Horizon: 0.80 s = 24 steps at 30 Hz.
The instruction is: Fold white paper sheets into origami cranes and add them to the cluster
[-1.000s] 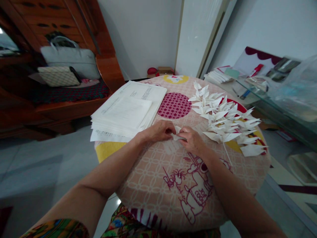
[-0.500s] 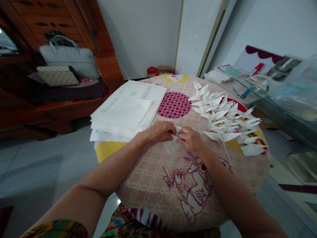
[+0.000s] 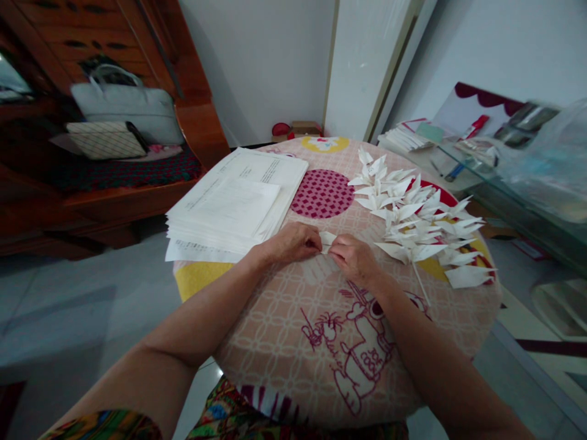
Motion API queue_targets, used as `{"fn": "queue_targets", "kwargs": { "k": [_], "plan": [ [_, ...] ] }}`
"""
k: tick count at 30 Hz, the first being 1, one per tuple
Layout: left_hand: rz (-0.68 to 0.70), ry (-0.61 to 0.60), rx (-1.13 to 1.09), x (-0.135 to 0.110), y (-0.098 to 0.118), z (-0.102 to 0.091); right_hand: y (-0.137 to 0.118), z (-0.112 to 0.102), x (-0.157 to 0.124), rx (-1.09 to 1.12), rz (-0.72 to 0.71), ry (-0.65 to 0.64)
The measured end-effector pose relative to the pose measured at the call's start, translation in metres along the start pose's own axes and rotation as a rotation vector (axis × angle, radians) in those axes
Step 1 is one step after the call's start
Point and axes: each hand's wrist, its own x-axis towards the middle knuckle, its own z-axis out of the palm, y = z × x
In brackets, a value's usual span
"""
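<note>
White paper piece [image 3: 327, 239]: small, folded, mid-tbl, & it's pinched btwn L hand [image 3: 300, 240] and R hand [image 3: 352, 256]; exact folds too small to tell.
Near edge: pink tbl cloth [image 3: 284, 342] runs wide btwn L forearm [image 3: 206, 299] & R forearm [image 3: 431, 330], right down to the rim at the lap; cartoon print by the R arm.
L edge: paper stack [image 3: 220, 208] sits out to the rim, smaller sheets on top, near side close to L wrist.
R edge: paper cranes [image 3: 413, 214] crowd the far R out to the rim, pointed wings spread; thin stick [image 3: 422, 285] pokes nearward, just beside R forearm.
Gap: dark-pink checked circle [image 3: 323, 194] shows btwn stack & cranes, beyond the hands.
L pose: back of hand up, fingers curled tight, tips on paper's L end; arm slants in from lower L.
R pose: thumb + fingers closed on paper's R end, knuckles up; arm slants in from lower R.
Off-tbl: glass shelf [image 3: 518, 195] near the R rim, w/ clear plastic bag [image 3: 550, 165].
</note>
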Motion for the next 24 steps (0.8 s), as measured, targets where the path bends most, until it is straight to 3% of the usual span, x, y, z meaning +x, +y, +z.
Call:
{"fn": "queue_targets", "kwargs": {
  "k": [7,14,24],
  "plan": [
    [-0.074,0.027,-0.044,0.000,-0.003,0.002,-0.005,0.002,0.001,0.040,0.028,0.049],
    [-0.098,0.036,-0.073,0.000,-0.004,0.002,-0.011,0.007,0.008,0.076,0.155,0.077],
    [-0.288,0.055,-0.037,0.004,0.001,0.002,-0.005,0.000,0.009,0.172,0.312,0.086]
  ]
}}
